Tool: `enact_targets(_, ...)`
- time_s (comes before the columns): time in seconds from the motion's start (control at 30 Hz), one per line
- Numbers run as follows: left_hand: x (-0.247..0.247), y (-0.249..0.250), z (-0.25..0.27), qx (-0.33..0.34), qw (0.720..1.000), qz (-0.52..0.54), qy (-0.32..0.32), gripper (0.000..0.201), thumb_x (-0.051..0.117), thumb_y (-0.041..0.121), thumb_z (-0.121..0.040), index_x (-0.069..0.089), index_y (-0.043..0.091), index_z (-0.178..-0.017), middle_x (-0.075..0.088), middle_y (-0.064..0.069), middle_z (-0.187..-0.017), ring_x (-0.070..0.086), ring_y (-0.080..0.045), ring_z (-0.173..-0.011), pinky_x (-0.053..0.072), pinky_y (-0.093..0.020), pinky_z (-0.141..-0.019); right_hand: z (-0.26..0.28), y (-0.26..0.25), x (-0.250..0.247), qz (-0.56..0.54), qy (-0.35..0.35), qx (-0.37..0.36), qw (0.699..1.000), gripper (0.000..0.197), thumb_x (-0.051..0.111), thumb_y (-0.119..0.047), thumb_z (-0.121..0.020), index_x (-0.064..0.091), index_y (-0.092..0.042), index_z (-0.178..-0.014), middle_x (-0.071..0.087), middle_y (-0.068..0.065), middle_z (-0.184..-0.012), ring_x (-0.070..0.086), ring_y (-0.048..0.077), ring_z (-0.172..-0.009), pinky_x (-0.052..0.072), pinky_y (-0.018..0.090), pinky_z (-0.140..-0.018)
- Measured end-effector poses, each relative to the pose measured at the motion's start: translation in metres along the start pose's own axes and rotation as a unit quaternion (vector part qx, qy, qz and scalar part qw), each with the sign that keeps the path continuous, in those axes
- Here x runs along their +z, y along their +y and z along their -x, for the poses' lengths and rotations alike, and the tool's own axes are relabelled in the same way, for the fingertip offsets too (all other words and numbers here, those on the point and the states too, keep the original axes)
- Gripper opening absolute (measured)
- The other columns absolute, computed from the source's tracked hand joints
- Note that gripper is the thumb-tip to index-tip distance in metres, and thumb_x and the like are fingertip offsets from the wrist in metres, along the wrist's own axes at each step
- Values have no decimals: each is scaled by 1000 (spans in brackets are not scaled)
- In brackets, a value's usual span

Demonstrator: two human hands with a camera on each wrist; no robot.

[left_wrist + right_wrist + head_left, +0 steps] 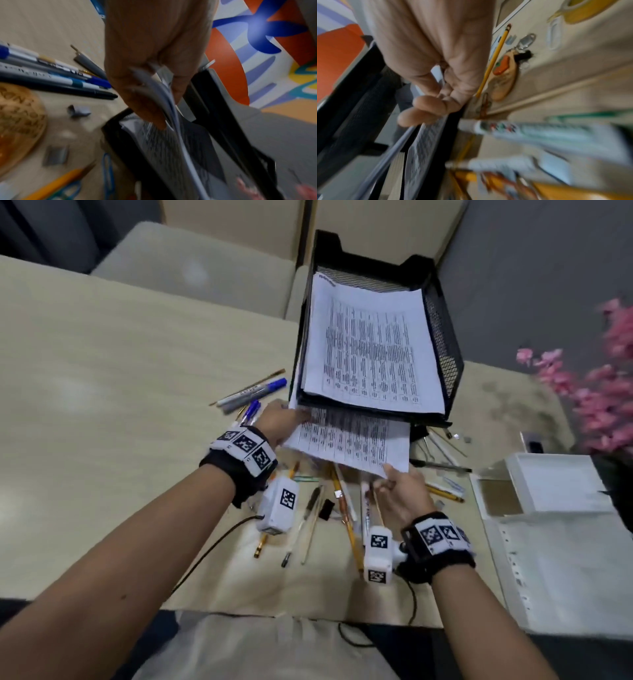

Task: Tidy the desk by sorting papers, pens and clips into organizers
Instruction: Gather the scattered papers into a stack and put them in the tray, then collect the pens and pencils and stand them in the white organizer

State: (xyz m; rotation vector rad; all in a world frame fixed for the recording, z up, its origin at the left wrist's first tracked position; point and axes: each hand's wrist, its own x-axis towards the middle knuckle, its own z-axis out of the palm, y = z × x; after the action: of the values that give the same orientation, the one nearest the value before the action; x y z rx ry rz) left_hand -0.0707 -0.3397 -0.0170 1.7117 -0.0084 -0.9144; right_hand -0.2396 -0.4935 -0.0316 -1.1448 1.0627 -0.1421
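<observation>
A black mesh stacked paper tray (445, 344) stands at the desk's far middle, with printed sheets (370, 344) in its top tier. A sheaf of printed papers (349, 440) is partway into the lower tier. My left hand (279, 421) pinches its left edge, seen close in the left wrist view as the papers (164, 94). My right hand (400, 491) pinches the near right corner of the papers (423, 142). Pens and pencils (329, 508) lie scattered under and between my hands.
More pens and markers (253, 393) lie left of the tray. White boxes and a punched plastic sleeve (555, 570) lie at the right, pink flowers (603, 392) behind them. Clips and a keychain (503, 81) lie on the desk. A cable (212, 546) runs off the near edge.
</observation>
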Motion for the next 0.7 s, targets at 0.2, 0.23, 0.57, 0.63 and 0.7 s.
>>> enact_targets(0.2, 31, -2, -30, 29, 989, -122, 72, 25, 46, 15, -85, 68, 5, -92, 71, -20, -96, 70, -29, -75, 57, -28, -61, -57, -36, -6, 41, 43, -61, 996, 17, 42, 8, -93, 46, 5, -109, 58, 24, -97, 63, 8, -40, 55, 20, -44)
enact_targets(0.23, 28, 0, -33, 26, 985, -150, 84, 27, 49, 18, -86, 68, 3, -99, 70, -21, -103, 69, -34, -89, 56, -28, -66, -64, -39, -3, 70, 52, -64, 994, 25, 43, 8, -92, 47, 9, -117, 57, 28, -108, 63, 8, -43, 55, 20, -48)
enact_targets(0.57, 36, -9, -14, 31, 906, -395, 150, 40, 50, 26, -88, 46, 5, -122, 62, -23, -113, 62, -39, -97, 52, -39, -76, -71, -33, 1, 395, 102, -130, 904, 38, 64, -15, -84, 57, -2, -119, 61, 19, -122, 59, 33, -111, 48, 34, -90)
enact_targets(0.63, 32, -12, -4, 52, 904, -386, 174, 55, 58, 28, -86, 38, 6, -132, 62, -22, -115, 61, -39, -101, 51, -43, -83, -55, -26, -5, 394, 129, -169, 894, 38, 65, -17, -83, 54, -2, -116, 60, 20, -120, 59, 35, -108, 49, 37, -88)
enact_targets(0.7, 26, -16, 7, 85, 918, -330, 201, 73, 65, 28, -84, 26, 5, -140, 59, -22, -120, 58, -36, -110, 48, -44, -88, -36, -17, -6, 424, 123, -182, 879, 25, 65, -21, -83, 57, -5, -101, 62, 19, -112, 60, 33, -102, 49, 37, -84)
